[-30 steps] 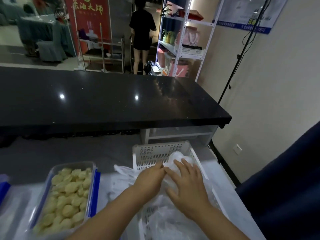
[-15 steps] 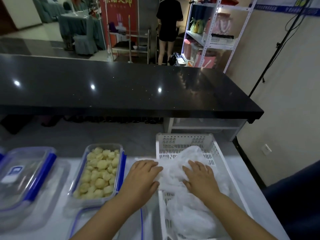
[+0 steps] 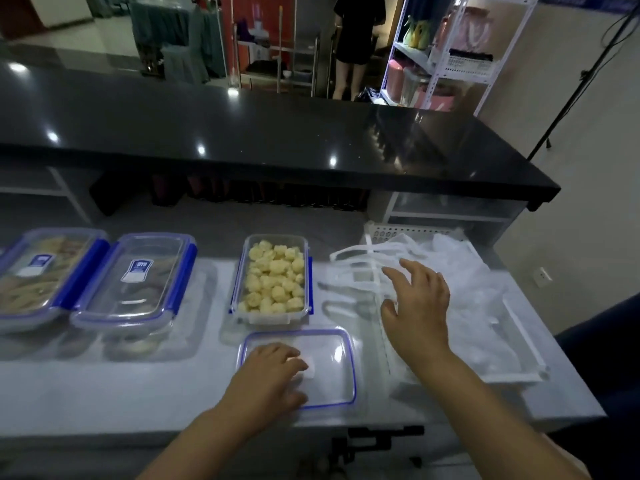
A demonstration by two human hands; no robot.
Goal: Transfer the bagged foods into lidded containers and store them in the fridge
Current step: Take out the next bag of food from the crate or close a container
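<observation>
Resting L hand [image 3: 268, 374] flat on lid [image 3: 330, 368]; R hand [image 3: 417, 306] spread over basket [image 3: 519, 374] edge.

The scene is dim with a cool bluish cast. Small ceiling-light glints dot the glossy black counter [image 3: 242, 133], and the pale worktop [image 3: 104, 386] reflects softly. Straight lines bow toward the frame edges, and detail is slightly soft.

Open clear container [image 3: 273, 282] with blue clips, filled with pale yellow food pieces [image 3: 275, 276], at centre. Its loose blue-rimmed lid [image 3: 327, 367] lies flat at 6 o'clock. Two lidded containers [image 3: 133, 280] [image 3: 38, 275] stand at 9 o'clock; crumpled empty bags [image 3: 474, 289] fill a white basket [image 3: 408, 233] at 3 o'clock.
</observation>
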